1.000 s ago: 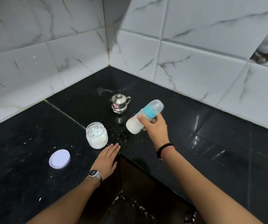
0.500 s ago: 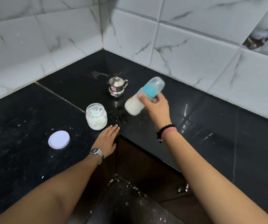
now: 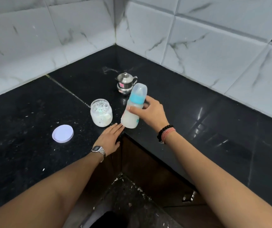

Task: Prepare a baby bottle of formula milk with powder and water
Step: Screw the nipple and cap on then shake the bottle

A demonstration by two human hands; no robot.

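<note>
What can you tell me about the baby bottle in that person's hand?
The baby bottle is translucent plastic with a turquoise collar and a clear domed cap over the teat. Its lower part holds cloudy white liquid, and a small print marks the side. The right hand grips it around the middle, thumb across the front. It stands nearly upright, cap leaning slightly right, its base close to the black counter edge; whether it touches down is unclear.

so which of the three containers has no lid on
The powder jar: its mouth is open and its white lid lies apart on the counter. The bottle is capped; the steel pot is lidded.
</note>
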